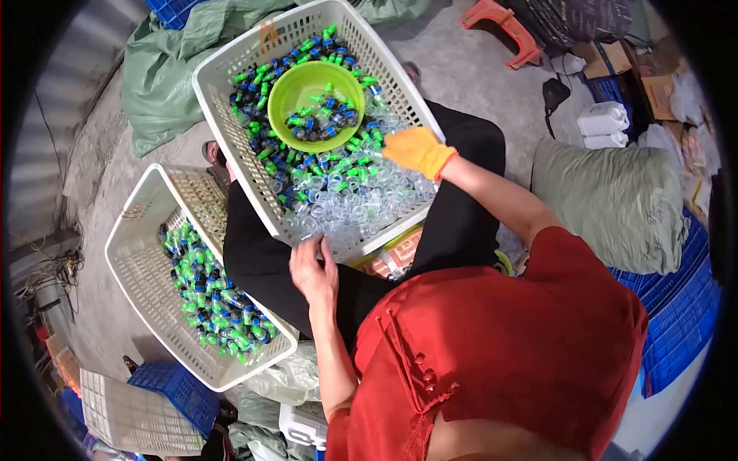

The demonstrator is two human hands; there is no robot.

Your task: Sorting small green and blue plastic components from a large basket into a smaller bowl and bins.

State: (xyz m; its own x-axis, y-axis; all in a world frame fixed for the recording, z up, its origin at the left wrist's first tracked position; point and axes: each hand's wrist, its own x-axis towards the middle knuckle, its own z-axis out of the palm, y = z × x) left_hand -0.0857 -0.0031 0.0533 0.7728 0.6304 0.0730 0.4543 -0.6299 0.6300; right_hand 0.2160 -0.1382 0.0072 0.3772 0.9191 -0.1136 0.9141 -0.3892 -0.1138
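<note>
A white plastic basket (pixel 217 107) lies across my lap, full of small green, black and blue capped pieces (pixel 265 150) and clear plastic cup-like pieces (pixel 361 201). A lime-green bowl (pixel 278 92) sits on the pile with several capped pieces inside. My right hand (pixel 419 152), in an orange glove, is closed at the right side of the pile; what its fingers hold is too small to name. My bare left hand (pixel 314 270) is at the basket's near left corner, fingers curled over the clear pieces; its fingertips are partly hidden.
A second white basket (pixel 138 257) with more capped pieces stands at my left. Blue and white crates (pixel 127 415) lie at the lower left. A stuffed greenish sack (pixel 607 203), white jugs (pixel 603 123) and an orange-red stool (pixel 503 31) are on the right.
</note>
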